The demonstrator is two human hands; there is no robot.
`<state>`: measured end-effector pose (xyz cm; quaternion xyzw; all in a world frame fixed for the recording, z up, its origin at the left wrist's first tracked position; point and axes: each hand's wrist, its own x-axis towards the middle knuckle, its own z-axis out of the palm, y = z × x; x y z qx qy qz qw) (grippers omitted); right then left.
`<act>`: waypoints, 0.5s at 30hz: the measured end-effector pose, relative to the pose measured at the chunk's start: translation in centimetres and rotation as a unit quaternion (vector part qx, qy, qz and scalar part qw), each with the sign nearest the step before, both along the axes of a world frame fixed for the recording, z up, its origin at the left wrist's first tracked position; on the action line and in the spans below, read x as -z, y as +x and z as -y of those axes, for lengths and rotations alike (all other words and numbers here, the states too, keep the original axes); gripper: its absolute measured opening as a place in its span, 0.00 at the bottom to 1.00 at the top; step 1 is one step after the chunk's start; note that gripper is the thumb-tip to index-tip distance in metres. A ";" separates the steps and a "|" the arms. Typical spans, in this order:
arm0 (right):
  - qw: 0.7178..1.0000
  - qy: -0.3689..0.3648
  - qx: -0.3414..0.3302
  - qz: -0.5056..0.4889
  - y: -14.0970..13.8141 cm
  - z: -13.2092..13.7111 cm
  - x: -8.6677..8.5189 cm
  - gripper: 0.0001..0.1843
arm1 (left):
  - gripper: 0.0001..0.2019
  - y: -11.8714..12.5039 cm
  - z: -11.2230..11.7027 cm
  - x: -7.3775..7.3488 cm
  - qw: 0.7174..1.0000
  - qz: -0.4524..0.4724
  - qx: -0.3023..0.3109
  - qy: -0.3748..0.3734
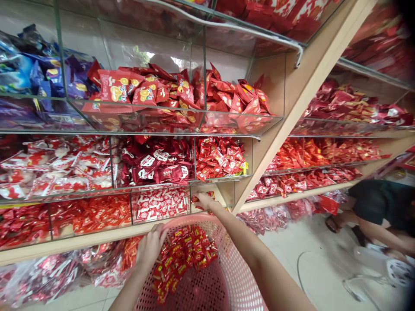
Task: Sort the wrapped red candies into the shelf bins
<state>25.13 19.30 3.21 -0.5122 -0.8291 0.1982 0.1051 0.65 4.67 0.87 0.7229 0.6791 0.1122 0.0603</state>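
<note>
My left hand (151,246) grips the rim of a pink perforated plastic basket (227,285) held against the lowest shelf. Inside the basket lies a pile of small red-and-yellow wrapped candies (183,257). My right hand (204,201) reaches over the basket into the rightmost glass bin of the lower shelf, closed around a few of the same red candies (210,195). Beside that bin, a compartment holds red-and-white wrapped sweets (160,204).
Glass-fronted wooden shelves (279,129) hold bins of red snack packets, with purple packets (48,77) at top left. Bagged sweets lie under the bottom shelf. Another person in dark clothes (379,207) crouches at right on the white floor, near a white fan (372,268).
</note>
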 end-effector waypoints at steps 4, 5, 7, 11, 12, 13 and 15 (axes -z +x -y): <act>0.999 -0.003 0.028 -0.039 1.5 -0.1 -0.1 0.11 | 0.21 -0.1 -0.1 0.3 1.000 -0.011 0.001 0.012; 0.998 -0.003 0.038 -0.048 1.8 -0.1 0.0 0.10 | 0.21 0.0 -0.1 0.4 1.000 -0.013 0.000 0.012; 0.997 -0.003 0.051 -0.064 2.3 -0.1 0.2 0.10 | 0.21 0.0 -0.1 0.4 1.000 -0.015 -0.001 0.011; 0.978 -0.060 0.094 -0.179 2.9 0.1 0.6 0.16 | 0.21 0.1 -0.1 0.1 1.000 -0.013 -0.001 0.003; 0.967 -0.085 0.106 -0.217 3.0 0.2 0.6 0.16 | 0.21 0.2 0.0 0.0 1.000 -0.011 0.000 0.003; 0.956 -0.108 0.117 -0.248 3.1 0.2 0.7 0.16 | 0.21 0.2 0.0 0.0 1.000 -0.009 0.000 0.003; 0.943 -0.132 0.134 -0.276 3.2 0.2 0.7 0.14 | 0.20 0.2 0.0 -0.1 1.000 -0.005 0.002 0.003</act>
